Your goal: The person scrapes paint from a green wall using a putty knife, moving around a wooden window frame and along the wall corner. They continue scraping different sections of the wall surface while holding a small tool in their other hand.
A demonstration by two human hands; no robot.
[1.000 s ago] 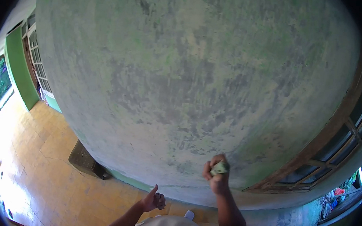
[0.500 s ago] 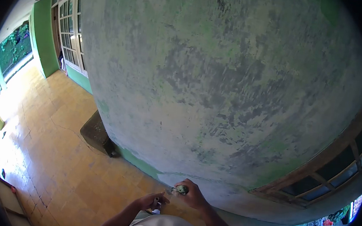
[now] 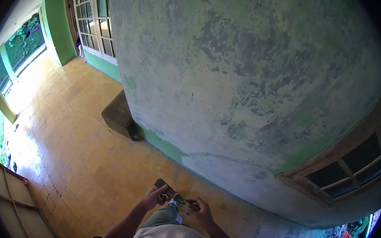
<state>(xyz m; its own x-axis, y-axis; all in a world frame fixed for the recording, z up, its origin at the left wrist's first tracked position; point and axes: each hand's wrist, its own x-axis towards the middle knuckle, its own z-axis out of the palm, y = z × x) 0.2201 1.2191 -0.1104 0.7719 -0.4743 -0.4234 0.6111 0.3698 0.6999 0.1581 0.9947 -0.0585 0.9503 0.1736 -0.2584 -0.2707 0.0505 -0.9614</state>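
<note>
Chest-high in front of me, my right hand grips the handle of a paint scraper. A wide brownish blade reaches up and left from it toward my other hand. My left hand is closed, its thumb and fingers against the blade. A small handle with a round end pokes out of the left fist toward me; the rest of it is hidden. Beyond the hands stands a wall with patchy, flaking green and grey paint.
A dark stool-like block stands on the orange tiled floor against the wall's foot. A wood-framed window is low at right. White-framed glazed doors are at upper left. A framed panel leans at lower left.
My hands have come together, the left rising to the scraper. The scraper has turned so its wide blade shows. My view has shifted, with the wall now higher and further right.
</note>
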